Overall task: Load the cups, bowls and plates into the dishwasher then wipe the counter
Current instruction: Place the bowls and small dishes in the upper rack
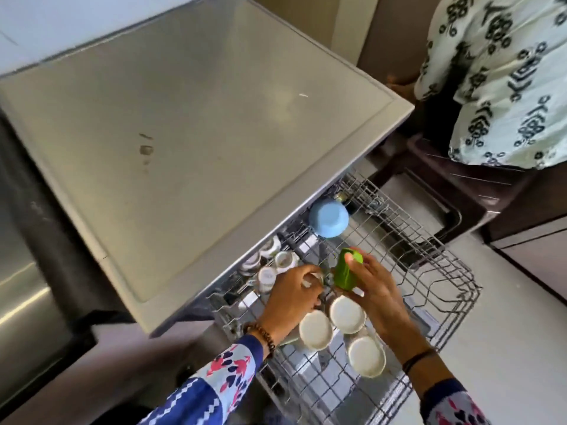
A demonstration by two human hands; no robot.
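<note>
My right hand has its fingers closed round a green cup over the rack. Just beside it, my left hand curls round a pale item I can't identify. White bowls sit upturned below my fingers, and a blue bowl lies beyond them.

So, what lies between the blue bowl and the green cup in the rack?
Nothing stands between the blue bowl and the green cup: only bare wires of the rack, as the head view shows.
</note>
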